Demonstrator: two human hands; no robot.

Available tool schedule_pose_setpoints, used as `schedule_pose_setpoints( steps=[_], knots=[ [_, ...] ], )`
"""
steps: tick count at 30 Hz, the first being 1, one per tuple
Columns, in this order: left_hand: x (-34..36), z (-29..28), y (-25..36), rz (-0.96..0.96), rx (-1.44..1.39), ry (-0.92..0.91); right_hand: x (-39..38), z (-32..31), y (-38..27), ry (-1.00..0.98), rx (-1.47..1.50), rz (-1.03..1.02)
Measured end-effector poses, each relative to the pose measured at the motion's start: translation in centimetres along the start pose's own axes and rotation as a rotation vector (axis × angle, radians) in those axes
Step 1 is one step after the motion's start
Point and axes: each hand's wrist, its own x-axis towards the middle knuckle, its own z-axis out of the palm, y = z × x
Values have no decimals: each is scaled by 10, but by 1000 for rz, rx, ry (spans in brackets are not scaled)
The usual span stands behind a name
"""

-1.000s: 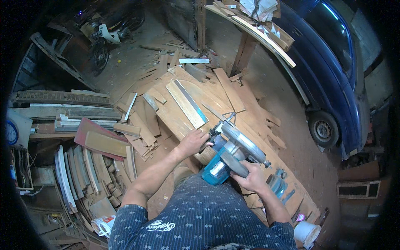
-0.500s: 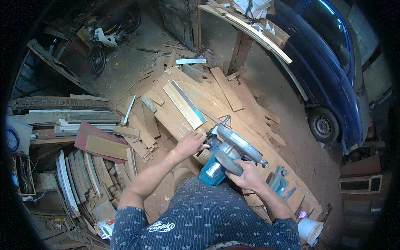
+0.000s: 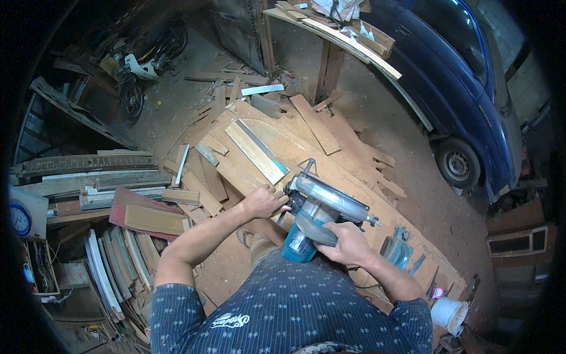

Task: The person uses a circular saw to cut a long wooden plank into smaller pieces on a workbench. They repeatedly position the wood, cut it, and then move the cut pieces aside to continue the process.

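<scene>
At the centre of view, over a wooden desk (image 3: pixel 351 171), a teal-and-silver circular saw (image 3: pixel 324 206) is held, its long blade guard (image 3: pixel 339 199) lying from ten to four o'clock, its motor housing (image 3: pixel 299 245) pointed to seven. Its grey handle (image 3: pixel 314 229) is clasped by the right hand (image 3: pixel 348 243). The left hand (image 3: pixel 265 202) is curled against the saw's ten-o'clock end; whether anything is gripped cannot be told. A pale board (image 3: pixel 252 152) is laid at ten o'clock.
</scene>
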Motion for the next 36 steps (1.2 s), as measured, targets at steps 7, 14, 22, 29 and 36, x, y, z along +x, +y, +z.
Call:
schedule_pose_setpoints(
  steps=[7, 14, 22, 29, 36],
  knots=[
    [-6, 15, 12, -95, -136, 127, 11, -6, -6, -26, -65, -34],
    [-18, 25, 13, -178, -208, 182, 26, -6, -15, -157, -77, 33],
    [-6, 40, 48, -661, -386, 227, 33, -1, -25, -166, -109, 69],
    [1, 44, 68, -1071, -977, 288, 28, 1, -40, -159, -162, 22],
    [9, 0, 58, -966, -606, 86, 26, -4, -43, -243, -162, 3]
  ],
)
